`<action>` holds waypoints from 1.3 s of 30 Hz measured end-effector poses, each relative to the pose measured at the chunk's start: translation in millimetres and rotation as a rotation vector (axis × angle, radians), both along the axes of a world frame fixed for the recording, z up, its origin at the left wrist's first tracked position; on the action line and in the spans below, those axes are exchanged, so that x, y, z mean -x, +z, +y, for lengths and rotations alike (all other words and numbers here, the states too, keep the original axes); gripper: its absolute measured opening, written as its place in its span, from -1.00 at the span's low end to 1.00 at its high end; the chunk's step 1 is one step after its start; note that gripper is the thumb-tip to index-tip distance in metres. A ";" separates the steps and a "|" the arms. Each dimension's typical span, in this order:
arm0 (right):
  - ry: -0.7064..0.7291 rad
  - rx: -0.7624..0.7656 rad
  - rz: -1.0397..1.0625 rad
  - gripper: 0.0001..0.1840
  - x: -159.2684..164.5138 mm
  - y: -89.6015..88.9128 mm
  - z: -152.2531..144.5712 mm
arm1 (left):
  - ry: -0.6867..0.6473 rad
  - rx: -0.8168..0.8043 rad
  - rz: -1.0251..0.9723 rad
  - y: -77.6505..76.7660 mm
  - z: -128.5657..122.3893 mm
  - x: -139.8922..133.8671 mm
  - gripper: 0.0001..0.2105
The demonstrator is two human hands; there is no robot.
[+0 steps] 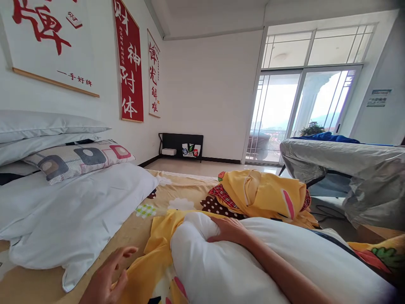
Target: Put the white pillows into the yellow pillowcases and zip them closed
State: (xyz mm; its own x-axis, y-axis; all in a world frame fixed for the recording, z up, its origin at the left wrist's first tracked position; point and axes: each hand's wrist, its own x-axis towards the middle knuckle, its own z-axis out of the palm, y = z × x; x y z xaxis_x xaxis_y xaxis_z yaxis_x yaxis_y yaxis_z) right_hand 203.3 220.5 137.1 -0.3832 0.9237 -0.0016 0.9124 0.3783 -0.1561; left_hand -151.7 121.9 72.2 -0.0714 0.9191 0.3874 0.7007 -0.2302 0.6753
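A plump white pillow (202, 266) lies across the bed in front of me. My right hand (229, 231) reaches over it and grips its far edge, with the thumb and fingers pressing into the fabric. Around the pillow's left end lies a yellow cloth with a printed pattern (139, 270); whether it is a pillowcase I cannot tell. At the lower left, my left hand (107, 276) is beside this cloth, its fingers bent but apart and holding nothing. Beyond the pillow sits a bundled yellow cloth (268, 192) with a red plaid edge.
White pillows (79, 207) and a patterned cushion (85, 158) are stacked on the left. A flowered sheet (177, 190) covers the bed. A plastic-covered table (341, 152) stands at right, with cables below. A low black shelf (180, 141) is by the back wall.
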 end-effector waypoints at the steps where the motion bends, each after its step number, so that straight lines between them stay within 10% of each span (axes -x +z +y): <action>1: 0.005 -0.032 -0.042 -0.16 3.3 0.3 -6.6 | -0.036 -0.038 0.049 17.7 9.6 -14.9 -0.66; 6: -0.039 -0.173 -0.263 -0.19 22.2 8.5 -32.7 | -0.114 0.053 0.602 71.2 85.3 -102.5 -0.66; 12: -0.003 -0.236 -0.356 -0.49 35.5 10.5 -49.7 | -0.123 0.245 0.818 58.0 136.5 -135.6 -0.67; 26: 0.047 -0.262 -0.346 -0.62 42.5 8.4 -57.7 | -0.364 0.161 0.847 57.2 140.3 -123.3 -0.78; 39: 0.103 -0.336 -0.364 -0.65 50.8 7.1 -67.1 | -0.136 -0.080 0.894 80.9 128.7 -167.3 -0.72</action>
State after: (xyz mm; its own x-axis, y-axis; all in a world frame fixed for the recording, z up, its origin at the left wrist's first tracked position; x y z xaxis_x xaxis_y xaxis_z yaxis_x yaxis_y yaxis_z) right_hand 152.6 153.4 144.3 -0.5022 0.8535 0.1390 0.8404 0.4439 0.3110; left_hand 15.6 250.6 153.1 0.3933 0.8657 0.3095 0.9194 -0.3717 -0.1286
